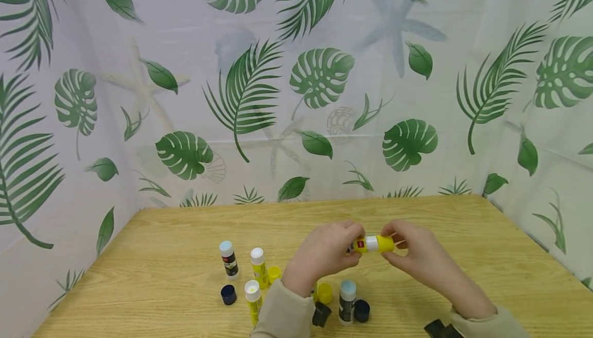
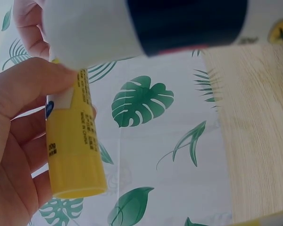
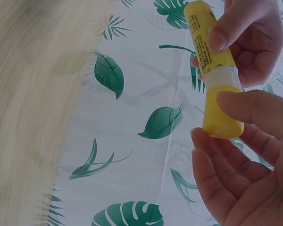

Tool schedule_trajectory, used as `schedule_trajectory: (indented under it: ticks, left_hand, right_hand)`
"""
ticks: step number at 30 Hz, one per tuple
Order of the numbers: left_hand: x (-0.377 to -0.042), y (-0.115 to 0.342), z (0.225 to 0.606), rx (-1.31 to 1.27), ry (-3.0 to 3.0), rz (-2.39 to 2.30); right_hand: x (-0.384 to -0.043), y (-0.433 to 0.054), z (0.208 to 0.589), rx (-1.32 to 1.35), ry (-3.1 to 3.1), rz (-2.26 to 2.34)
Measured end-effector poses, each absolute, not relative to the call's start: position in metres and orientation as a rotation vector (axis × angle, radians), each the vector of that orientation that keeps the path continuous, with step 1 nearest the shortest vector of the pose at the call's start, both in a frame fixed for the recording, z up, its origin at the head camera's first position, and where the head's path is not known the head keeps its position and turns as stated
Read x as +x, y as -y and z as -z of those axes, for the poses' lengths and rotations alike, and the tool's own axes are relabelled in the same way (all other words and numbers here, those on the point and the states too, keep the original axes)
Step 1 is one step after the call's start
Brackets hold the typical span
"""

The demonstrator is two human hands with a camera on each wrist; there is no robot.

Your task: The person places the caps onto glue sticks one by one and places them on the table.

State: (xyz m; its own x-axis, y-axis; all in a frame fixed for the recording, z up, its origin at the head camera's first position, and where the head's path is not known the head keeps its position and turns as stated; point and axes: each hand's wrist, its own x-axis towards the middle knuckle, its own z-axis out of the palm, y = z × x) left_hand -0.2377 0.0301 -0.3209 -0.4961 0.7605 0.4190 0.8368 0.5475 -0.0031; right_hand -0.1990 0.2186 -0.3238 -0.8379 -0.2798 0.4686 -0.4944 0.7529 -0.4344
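Note:
Both hands hold one yellow glue stick [image 1: 360, 246] above the table, lying roughly sideways. My left hand [image 1: 324, 250] grips its printed body, the thumb pressed along it in the left wrist view. The thumb and fingers of my right hand [image 1: 419, 253] pinch the yellow cap [image 3: 224, 117] at the other end. Between body and cap a white collar [image 3: 221, 77] shows. How far the cap sits over the collar cannot be told. Close to the left wrist camera, a blurred white and navy glue stick [image 2: 188, 23] crosses the top of that view.
Uncapped glue sticks stand on the wooden table [image 1: 176, 255]: a dark-labelled one [image 1: 229, 262], two yellow ones [image 1: 260, 272] and another dark one [image 1: 346, 307]. Near them lie dark caps [image 1: 228, 294] and yellow caps [image 1: 325, 292]. A leaf-print sheet [image 1: 361, 147] hangs behind.

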Motion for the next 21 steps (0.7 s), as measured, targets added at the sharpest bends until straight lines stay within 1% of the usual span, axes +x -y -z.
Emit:
schedule_trajectory:
  ticks: [21]
  left_hand:
    - [-0.235, -0.034, 0.32, -1.331, 2.416, 0.259]
  right_hand:
    - [-0.1943, -0.2193, 0.3202, 0.662, 2.547, -0.774]
